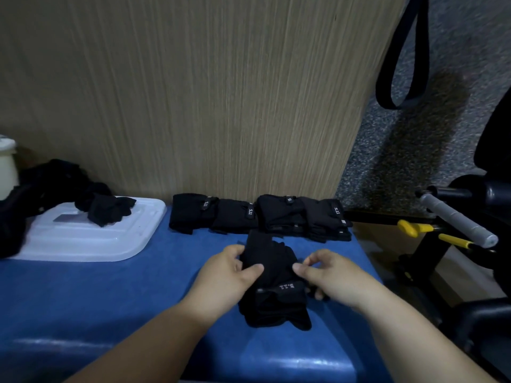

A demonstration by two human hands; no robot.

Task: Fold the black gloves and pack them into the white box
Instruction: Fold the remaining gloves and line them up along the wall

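Now, glove (pixel 273 261): likely soft, light, limp; best taken by its edges.
Left grip (pixel 229 272): pinching left edge.
Right grip (pixel 326 275): pinching right edge.

My left hand (pixel 229 275) and right hand (pixel 329 275) pinch a black glove (pixel 273 283) on the blue table (pixel 110 294). Folded gloves (pixel 257 214) line the wall; a loose pile (pixel 55 186) spills onto the white box (pixel 91 236).

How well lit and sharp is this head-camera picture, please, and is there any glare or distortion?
Head view: dim, so the black glove held by the left hand and right hand shows little beyond its white lettering; pale glare streaks the blue bench near its front edge; the wide-angle lens leans and curves the wooden panel.
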